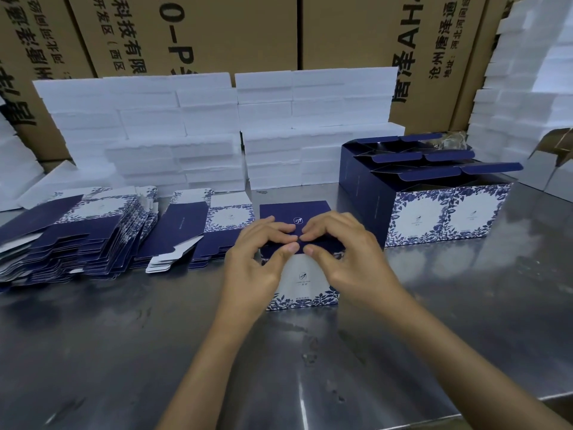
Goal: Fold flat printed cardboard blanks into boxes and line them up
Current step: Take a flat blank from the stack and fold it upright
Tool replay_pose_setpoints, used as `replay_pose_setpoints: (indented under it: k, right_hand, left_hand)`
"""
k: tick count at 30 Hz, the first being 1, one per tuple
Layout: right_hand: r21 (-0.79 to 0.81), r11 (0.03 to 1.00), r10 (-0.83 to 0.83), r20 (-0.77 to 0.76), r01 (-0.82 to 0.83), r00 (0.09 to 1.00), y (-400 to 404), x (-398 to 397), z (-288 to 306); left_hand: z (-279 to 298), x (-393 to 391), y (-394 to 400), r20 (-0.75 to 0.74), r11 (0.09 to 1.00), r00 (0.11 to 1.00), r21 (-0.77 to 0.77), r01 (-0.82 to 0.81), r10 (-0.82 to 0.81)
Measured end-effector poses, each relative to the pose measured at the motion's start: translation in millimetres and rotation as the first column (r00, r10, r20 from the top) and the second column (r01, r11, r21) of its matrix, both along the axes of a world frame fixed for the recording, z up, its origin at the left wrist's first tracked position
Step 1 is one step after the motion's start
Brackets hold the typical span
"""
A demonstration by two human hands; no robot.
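A blue-and-white printed box (302, 285) stands upright on the steel table (124, 336) at centre, navy top face up. My left hand (257, 262) and my right hand (344, 256) both curl over its top front edge, fingertips and thumbs pinching the navy flap where they meet. Stacks of flat printed blanks (77, 234) lie to the left, with a smaller pile (201, 231) beside the box. Several folded boxes (434, 193) stand in rows at right with their lids open.
White foam blocks (217, 131) are stacked along the back of the table and at the far right (527, 88). Large brown cartons (217, 29) form a wall behind. The table's front edge runs at lower right.
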State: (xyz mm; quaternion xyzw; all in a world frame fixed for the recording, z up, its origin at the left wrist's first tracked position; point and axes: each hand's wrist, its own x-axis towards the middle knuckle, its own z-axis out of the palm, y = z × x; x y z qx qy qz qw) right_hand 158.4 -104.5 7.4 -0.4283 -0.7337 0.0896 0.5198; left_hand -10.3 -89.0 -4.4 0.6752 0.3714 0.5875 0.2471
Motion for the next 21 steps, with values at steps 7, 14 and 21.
replay_pose_setpoints:
  k: [7,14,21]
  right_hand:
    - [-0.046,0.999,-0.032,-0.104,0.028,0.994,6.3,8.0,-1.9]
    - [-0.074,0.993,-0.094,-0.105,0.087,0.990,6.4,15.3,2.9]
    - [0.045,0.970,-0.240,0.030,0.238,0.970,7.8,26.3,-1.2]
  left_hand:
    - [0.1,-9.5,5.9,-0.027,0.995,0.997,-0.072,0.063,-0.065]
    - [1.0,-7.4,10.8,0.058,0.992,0.996,-0.103,0.071,-0.065]
    - [1.1,-4.6,21.1,0.086,0.992,0.995,-0.109,0.066,-0.057]
